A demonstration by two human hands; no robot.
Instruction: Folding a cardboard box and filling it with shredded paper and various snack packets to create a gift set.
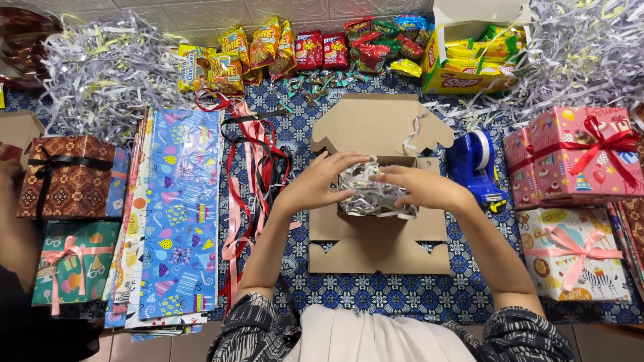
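An open brown cardboard box [376, 251] lies in the middle of the blue patterned cloth, its flaps spread out. Silvery shredded paper [367, 194] fills its inside. My left hand [315, 182] rests on the left side of the shreds with fingers curled into them. My right hand [422, 188] presses on the right side of the same shreds, fingertips meeting the left hand's over the box.
Wrapping paper sheets [178, 214] and red and pink ribbons [251, 167] lie left of the box. A blue tape dispenser [475, 164] stands to the right. Wrapped gifts [577, 157] sit at both sides. Snack packets [322, 50], a yellow carton [463, 67] and loose shreds [100, 74] line the back.
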